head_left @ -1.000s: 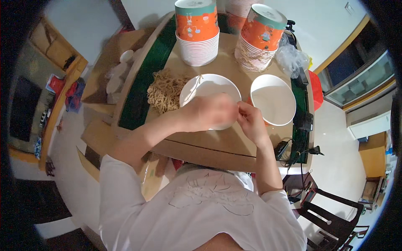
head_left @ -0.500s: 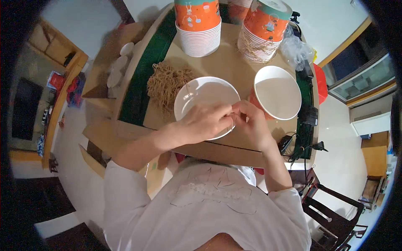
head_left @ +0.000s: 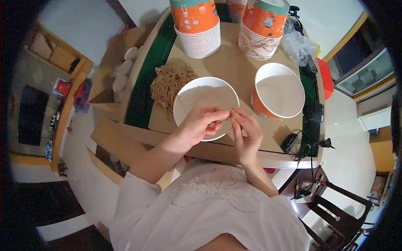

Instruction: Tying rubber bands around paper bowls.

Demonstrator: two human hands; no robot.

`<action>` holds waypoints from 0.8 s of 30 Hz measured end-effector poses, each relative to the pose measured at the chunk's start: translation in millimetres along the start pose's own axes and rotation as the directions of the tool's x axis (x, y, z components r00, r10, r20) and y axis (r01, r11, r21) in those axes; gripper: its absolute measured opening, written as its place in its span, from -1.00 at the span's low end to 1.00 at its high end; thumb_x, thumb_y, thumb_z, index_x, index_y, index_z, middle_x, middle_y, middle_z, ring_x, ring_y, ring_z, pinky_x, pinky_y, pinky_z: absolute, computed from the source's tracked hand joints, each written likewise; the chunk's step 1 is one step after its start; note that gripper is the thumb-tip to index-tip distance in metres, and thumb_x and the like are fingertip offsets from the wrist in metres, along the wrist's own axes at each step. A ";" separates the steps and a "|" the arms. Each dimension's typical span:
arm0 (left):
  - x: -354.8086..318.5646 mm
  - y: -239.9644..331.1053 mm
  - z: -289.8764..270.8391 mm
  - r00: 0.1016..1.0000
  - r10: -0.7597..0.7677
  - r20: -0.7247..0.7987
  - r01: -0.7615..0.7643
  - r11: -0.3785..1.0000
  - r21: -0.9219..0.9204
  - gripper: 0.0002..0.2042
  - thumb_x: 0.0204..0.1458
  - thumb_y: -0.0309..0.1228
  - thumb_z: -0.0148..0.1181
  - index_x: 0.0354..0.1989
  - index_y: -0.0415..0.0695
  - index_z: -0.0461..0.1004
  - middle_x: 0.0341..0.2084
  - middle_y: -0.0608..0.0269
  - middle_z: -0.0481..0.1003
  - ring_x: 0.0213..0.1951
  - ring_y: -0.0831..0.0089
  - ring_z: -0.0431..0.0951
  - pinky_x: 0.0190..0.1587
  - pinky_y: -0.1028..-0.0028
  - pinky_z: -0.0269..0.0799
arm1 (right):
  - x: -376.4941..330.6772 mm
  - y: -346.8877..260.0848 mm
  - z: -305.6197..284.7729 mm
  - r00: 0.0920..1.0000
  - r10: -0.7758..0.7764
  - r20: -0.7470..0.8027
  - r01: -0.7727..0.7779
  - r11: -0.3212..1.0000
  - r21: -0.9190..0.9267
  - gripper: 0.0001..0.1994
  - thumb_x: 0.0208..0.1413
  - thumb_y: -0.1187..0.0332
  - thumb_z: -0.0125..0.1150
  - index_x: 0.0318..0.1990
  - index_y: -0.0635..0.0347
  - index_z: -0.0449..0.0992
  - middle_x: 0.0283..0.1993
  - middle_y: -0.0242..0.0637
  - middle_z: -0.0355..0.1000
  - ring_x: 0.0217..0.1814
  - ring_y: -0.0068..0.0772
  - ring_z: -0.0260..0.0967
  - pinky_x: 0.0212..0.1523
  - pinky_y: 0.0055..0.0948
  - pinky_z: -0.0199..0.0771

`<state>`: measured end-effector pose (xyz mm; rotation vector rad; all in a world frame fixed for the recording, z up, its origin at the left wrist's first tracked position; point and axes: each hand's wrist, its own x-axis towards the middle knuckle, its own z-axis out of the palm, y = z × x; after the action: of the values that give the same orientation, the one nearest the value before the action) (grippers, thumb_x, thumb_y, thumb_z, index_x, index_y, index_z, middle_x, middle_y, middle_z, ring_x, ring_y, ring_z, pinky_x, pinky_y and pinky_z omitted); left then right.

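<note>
Over the near side of a wide white paper tub point(head_left: 205, 90), my left hand point(head_left: 202, 125) and my right hand point(head_left: 248, 130) meet fingertip to fingertip. Both are closed in a pinch on what looks like a thin strand of brown twine, mostly hidden by the fingers. A tangled heap of brown twine point(head_left: 169, 83) lies against the tub's left side, and a fine strand crosses the rim there. Right of my hands stands another paper tub point(head_left: 278, 90), orange outside and white inside, tilted in view with its mouth showing.
Behind stand two tall stacks of orange and white tubs, a left stack point(head_left: 199, 37) and a right stack point(head_left: 261, 33) with twine around it. A clear plastic bag point(head_left: 299, 48) and a black adapter with cables point(head_left: 289, 142) lie at the right. Cardboard boxes point(head_left: 119, 138) are left of the table.
My hands have turned and their fingers have lifted, so the pinched fingertips show more clearly. My right wrist has moved left and closer to me. The view has shifted slightly.
</note>
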<state>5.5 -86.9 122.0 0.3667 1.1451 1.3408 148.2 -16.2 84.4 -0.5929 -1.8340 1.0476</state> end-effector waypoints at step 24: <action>-12.4 -22.5 2.3 0.773 0.634 -0.022 -0.477 0.604 0.639 -0.84 0.04 -0.56 0.15 -0.19 -0.22 0.52 -0.38 0.32 0.53 -0.37 0.69 0.47 -0.36 0.69 0.35 | 3.5 5.3 2.5 0.977 0.179 0.113 -0.196 0.968 0.159 -0.93 0.03 0.55 0.19 -0.31 0.28 0.51 -0.41 -0.43 0.45 -0.50 -0.72 0.19 -0.48 -0.68 0.23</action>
<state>22.3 -103.0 110.8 1.1449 1.7739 1.5575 144.2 -11.9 80.9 -0.6311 -1.7751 1.3666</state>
